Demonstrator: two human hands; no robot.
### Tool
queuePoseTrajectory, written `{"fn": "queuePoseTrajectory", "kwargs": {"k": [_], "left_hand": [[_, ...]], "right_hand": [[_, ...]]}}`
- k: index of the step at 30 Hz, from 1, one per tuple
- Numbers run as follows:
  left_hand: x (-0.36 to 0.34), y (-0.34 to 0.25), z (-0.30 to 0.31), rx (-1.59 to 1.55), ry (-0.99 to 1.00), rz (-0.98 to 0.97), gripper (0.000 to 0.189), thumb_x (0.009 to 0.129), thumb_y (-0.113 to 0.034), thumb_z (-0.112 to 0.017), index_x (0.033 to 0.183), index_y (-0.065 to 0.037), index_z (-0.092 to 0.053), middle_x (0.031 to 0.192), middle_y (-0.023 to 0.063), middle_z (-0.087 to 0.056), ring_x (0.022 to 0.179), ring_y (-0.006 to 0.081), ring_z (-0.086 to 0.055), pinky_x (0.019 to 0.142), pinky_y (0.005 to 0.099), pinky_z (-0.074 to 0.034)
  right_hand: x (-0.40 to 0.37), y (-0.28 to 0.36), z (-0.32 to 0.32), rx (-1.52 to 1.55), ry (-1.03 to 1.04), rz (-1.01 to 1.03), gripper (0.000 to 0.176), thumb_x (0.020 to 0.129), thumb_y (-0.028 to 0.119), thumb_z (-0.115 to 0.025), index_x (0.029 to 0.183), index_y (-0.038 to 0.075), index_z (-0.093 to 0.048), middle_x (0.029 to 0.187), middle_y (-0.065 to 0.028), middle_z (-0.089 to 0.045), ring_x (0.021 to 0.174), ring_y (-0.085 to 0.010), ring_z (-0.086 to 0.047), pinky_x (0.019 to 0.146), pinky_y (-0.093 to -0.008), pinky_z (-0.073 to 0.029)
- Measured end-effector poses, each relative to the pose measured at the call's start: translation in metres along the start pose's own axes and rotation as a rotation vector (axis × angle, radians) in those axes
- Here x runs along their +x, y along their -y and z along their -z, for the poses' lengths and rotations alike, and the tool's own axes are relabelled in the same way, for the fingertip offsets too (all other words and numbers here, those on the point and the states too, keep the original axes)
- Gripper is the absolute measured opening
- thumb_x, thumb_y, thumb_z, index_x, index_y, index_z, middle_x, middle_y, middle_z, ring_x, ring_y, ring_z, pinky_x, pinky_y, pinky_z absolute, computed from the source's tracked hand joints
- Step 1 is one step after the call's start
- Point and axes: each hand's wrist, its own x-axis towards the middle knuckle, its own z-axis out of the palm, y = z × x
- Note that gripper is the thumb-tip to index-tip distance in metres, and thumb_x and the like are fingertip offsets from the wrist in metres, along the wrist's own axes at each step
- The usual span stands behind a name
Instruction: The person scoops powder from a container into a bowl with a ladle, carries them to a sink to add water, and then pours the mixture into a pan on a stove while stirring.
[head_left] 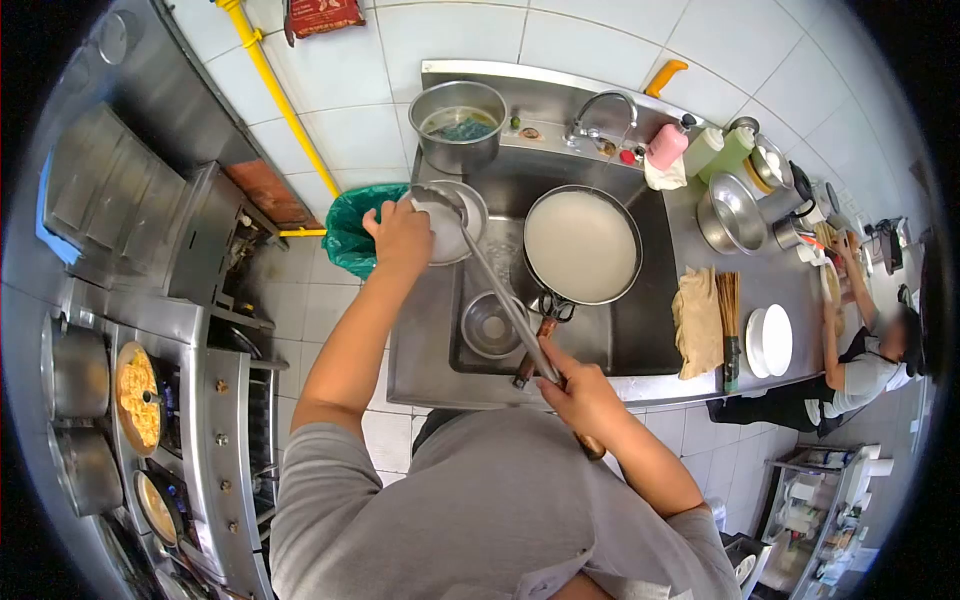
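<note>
A long metal ladle (505,290) runs diagonally over the sink's left side. My right hand (580,392) is closed around its handle, near the wooden end. At the ladle's head, my left hand (403,238) grips the rim with bent fingers, partly hiding it. Beneath the head is a round, pale bowl (474,205) on the sink's left ledge. In the sink (655,330) rests a wide pan (582,247) full of whitish liquid, its handle pointing toward me. A small metal bowl (492,325) sits in the sink at the pan's lower left.
A steel pot (458,155) stands behind the pale bowl, beside a green-lined bin (350,232). Right of the sink are a folded cloth (697,323), chopsticks (729,310), white plates (775,341) and a metal bowl (735,215). Another person (870,365) works at far right; stoves line the left.
</note>
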Motion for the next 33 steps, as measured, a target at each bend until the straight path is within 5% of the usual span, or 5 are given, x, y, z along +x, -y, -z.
{"fn": "queuePoseTrajectory", "kwargs": {"k": [7,10,15,25,33], "left_hand": [[-0.003,0.011,-0.011,-0.080,0.096,0.078,0.008,0.080,-0.023,-0.074,0.087,-0.018,-0.075,0.086,0.0044,-0.070,0.095,0.0259,-0.061,0.097,0.0594,-0.031],[-0.004,0.007,0.004,-0.147,0.071,0.093,0.005,0.081,-0.020,-0.073,0.084,-0.016,-0.074,0.086,0.0049,-0.071,0.095,0.0256,-0.062,0.096,0.0568,-0.032],[-0.008,0.011,0.005,-0.235,-0.086,0.052,0.005,0.080,-0.017,-0.073,0.084,-0.016,-0.074,0.086,0.0038,-0.071,0.097,0.0249,-0.062,0.092,0.0491,-0.035],[-0.010,0.009,0.035,-0.193,-0.203,0.184,0.025,0.076,-0.032,-0.081,0.092,-0.013,-0.075,0.095,0.0023,-0.070,0.100,0.0246,-0.058,0.089,0.0475,-0.032],[-0.003,0.001,0.032,-0.088,-0.633,-0.238,0.016,0.074,-0.023,-0.078,0.089,-0.021,-0.074,0.088,-0.0087,-0.065,0.098,0.0174,-0.057,0.092,0.0449,-0.032]], "right_hand": [[0.009,0.005,0.026,1.176,0.332,-0.337,0.049,0.100,0.008,-0.052,0.148,0.006,-0.042,0.077,-0.0030,-0.054,0.054,-0.0132,-0.051,0.050,-0.0264,-0.044],[0.007,-0.004,0.020,1.008,0.349,-0.242,0.051,0.099,0.008,-0.054,0.148,0.006,-0.042,0.077,-0.0018,-0.057,0.056,-0.0120,-0.054,0.051,-0.0271,-0.045],[-0.001,-0.013,0.011,-0.123,-0.086,0.119,0.060,0.090,0.009,-0.067,0.146,0.008,-0.047,0.079,-0.0158,-0.068,0.061,-0.0304,-0.065,0.060,-0.0402,-0.053],[-0.001,-0.044,0.006,-0.401,-0.281,0.255,0.059,0.083,0.010,-0.070,0.140,0.011,-0.055,0.074,-0.0157,-0.064,0.063,-0.0359,-0.063,0.061,-0.0472,-0.054],[-0.007,-0.040,0.012,-0.265,-0.270,0.261,0.059,0.082,0.007,-0.074,0.139,0.011,-0.057,0.078,-0.0141,-0.067,0.063,-0.0311,-0.064,0.060,-0.0412,-0.053]]}}
